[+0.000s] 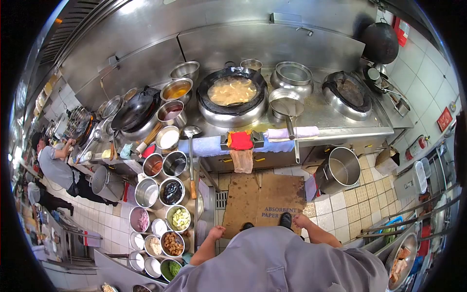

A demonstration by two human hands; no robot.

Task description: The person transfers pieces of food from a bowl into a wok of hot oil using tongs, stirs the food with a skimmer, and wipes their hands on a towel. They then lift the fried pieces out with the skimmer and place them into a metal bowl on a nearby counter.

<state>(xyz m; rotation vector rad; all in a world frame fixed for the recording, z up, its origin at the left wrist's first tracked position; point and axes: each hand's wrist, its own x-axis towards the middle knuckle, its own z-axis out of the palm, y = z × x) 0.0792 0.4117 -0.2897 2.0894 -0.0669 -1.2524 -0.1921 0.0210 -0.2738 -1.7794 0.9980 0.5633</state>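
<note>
My left hand (pixel 216 232) hangs low beside my body with its fingers curled closed; I see nothing in it. It is nearest to the bowls of ingredients on the left, among them browned cubes (pixel 173 243) and chopped pale green vegetable (pixel 179 218). My right hand (pixel 302 221) is also closed, above the floor by my right shoe (pixel 286 220), and nothing shows in it. Ahead of me a wok (pixel 200 100) on the range holds pale pieces in bubbling liquid (pixel 232 91). A ladle (pixel 192 131) with a wooden handle lies across the counter's edge.
A perforated strainer (pixel 287 103) rests right of the wok. A tall steel pot (pixel 342 168) stands on the right. Flattened cardboard (pixel 253 199) covers the floor underfoot. Another person (pixel 56 160) works at the far left. A pan of orange-pink pieces (pixel 406 265) sits behind at right.
</note>
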